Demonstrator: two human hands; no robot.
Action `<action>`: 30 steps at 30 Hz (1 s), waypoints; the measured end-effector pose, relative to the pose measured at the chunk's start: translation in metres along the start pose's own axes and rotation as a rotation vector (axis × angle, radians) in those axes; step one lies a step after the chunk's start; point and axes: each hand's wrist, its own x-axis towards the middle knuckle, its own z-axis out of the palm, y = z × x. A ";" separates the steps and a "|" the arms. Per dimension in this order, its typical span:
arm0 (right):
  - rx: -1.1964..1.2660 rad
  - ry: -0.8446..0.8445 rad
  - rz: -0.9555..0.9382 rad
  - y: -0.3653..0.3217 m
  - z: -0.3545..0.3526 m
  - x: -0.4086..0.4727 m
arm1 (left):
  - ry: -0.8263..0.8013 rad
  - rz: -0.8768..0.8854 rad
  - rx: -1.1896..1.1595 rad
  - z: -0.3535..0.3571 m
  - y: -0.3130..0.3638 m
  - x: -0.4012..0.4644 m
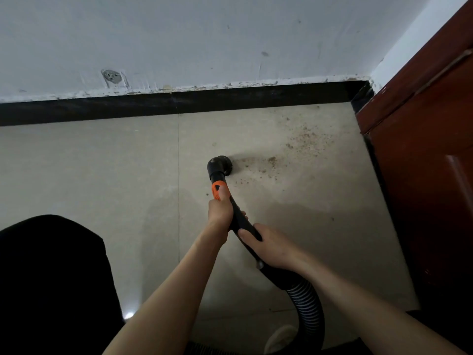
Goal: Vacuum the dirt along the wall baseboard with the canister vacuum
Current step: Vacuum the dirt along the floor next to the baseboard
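Observation:
A black vacuum wand with an orange collar (217, 188) ends in a round black nozzle (220, 165) resting on the beige tiled floor. My left hand (220, 208) grips the wand just below the orange collar. My right hand (268, 245) grips the wand lower down, where it joins the ribbed black hose (307, 303). Brown dirt (294, 149) is scattered on the tile to the right of the nozzle, up toward the black baseboard (179, 103). The canister itself is out of view.
A white scuffed wall (204, 42) rises above the baseboard. A dark red wooden door or cabinet (422, 149) closes off the right side. A black shape (51, 278) fills the lower left. A light-coloured slipper toe (280, 336) shows at the bottom.

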 end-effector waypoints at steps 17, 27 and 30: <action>0.202 0.287 0.151 0.050 -0.020 -0.020 | -0.239 0.019 0.179 0.085 0.014 -0.009; 0.193 0.223 0.060 0.033 -0.018 0.005 | -0.138 0.058 0.158 0.062 0.028 -0.001; 0.179 0.140 0.027 0.018 -0.015 0.015 | -0.058 0.056 0.115 0.039 0.030 0.003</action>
